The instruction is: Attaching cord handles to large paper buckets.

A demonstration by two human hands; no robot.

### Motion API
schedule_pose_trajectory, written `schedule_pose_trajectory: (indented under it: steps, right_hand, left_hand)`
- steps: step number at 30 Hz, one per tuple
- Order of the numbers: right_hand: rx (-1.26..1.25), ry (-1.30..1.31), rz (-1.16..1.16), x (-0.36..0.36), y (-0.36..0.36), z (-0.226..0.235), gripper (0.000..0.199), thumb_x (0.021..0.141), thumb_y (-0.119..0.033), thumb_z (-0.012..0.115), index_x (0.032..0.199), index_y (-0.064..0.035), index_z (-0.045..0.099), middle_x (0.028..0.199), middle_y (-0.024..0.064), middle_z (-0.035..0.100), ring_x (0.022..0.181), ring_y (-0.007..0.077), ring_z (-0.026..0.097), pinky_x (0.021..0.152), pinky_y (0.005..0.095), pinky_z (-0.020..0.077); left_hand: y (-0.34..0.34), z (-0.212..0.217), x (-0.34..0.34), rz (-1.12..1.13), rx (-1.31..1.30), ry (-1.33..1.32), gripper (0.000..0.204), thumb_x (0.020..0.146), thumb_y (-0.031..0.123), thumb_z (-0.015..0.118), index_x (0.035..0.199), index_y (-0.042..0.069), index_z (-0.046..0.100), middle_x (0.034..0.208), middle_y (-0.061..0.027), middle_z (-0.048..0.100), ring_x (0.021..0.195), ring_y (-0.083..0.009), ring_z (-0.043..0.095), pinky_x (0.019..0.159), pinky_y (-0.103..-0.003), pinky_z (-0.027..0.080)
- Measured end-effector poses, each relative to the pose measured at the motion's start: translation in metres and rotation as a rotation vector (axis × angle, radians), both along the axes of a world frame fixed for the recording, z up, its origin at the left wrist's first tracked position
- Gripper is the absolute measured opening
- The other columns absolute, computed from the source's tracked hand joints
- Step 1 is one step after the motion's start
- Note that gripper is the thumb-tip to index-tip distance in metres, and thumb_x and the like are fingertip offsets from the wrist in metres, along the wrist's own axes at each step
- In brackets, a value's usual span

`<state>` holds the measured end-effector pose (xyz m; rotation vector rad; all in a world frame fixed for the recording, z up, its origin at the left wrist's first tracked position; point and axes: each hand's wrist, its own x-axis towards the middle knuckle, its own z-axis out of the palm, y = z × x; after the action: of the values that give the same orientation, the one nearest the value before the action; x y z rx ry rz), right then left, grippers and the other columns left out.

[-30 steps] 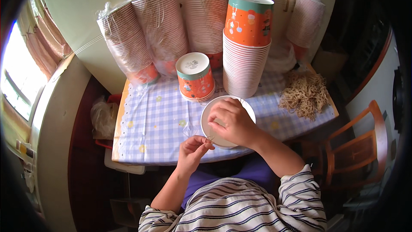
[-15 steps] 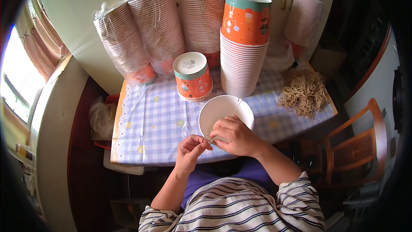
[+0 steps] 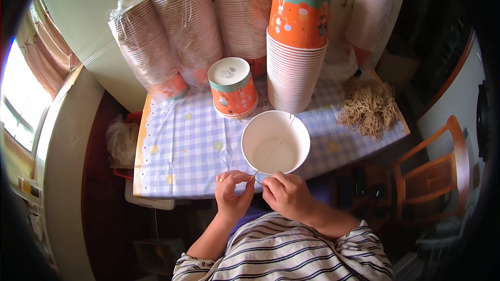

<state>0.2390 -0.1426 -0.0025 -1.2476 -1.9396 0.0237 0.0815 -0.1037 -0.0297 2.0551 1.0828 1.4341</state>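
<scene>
A white paper bucket [image 3: 298,138] stands mouth up near the table's front edge. A thin tan cord [image 3: 282,139] runs from its far rim across the opening to my hands. My left hand [image 3: 234,198] pinches the cord between thumb and forefinger just in front of the near rim. Close beside it, my right hand [image 3: 287,196] has its fingers curled on the cord too, a short gap apart. Whether the cord is knotted there is too small to tell. A loose heap of tan cords [image 3: 369,112] lies at the table's right end.
Behind the bucket rise a tall stack of upturned orange-and-green buckets [image 3: 296,73] and a short upturned stack [image 3: 234,100]. Several plastic-wrapped stacks [image 3: 187,26] line the back. The checked tablecloth [image 3: 182,161] covers the table. A wooden chair [image 3: 432,177] stands right.
Both hands have drawn back toward me, off the bucket's near rim. My right hand has come out from over the opening, leaving the bucket's inside and the cord visible.
</scene>
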Motion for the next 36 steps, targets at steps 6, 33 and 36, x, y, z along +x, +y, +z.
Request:
schedule_pose_trajectory:
  steps: [6,33,36]
  right_hand:
    - [0.108,-0.010,-0.162,-0.004,-0.001,-0.033,0.017,0.071,-0.006,0.067,0.082,-0.0072,0.055,0.070,0.0056,0.049,0.051,0.0216,0.054,0.047,0.0337,0.0443]
    - [-0.743,1.312,0.357,-0.005,0.016,-0.061,0.014,0.088,-0.007,0.058,0.097,0.0027,0.062,0.086,0.0048,0.064,0.076,0.0094,0.060,0.070,0.0231,0.0501]
    - [-0.724,1.368,0.362,-0.006,0.016,-0.062,0.014,0.088,-0.007,0.058,0.096,0.0024,0.063,0.086,0.0045,0.065,0.078,0.0094,0.060,0.073,0.0231,0.0499]
  left_hand:
    - [-0.011,-0.018,0.007,-0.289,-0.733,-0.736,0.009,0.080,-0.005,0.063,0.086,-0.001,0.057,0.083,-0.0076,0.065,0.082,-0.0151,0.063,0.075,-0.024,0.049]
    - [-0.009,-0.034,0.008,-0.341,-0.956,-1.030,0.010,0.081,-0.006,0.058,0.086,0.002,0.054,0.083,-0.0090,0.062,0.073,-0.0166,0.062,0.066,-0.025,0.050]
    - [-0.011,-0.031,0.011,-0.270,-0.835,-0.936,0.013,0.079,-0.007,0.061,0.086,0.001,0.054,0.082,-0.0091,0.063,0.072,-0.0151,0.062,0.066,-0.024,0.050]
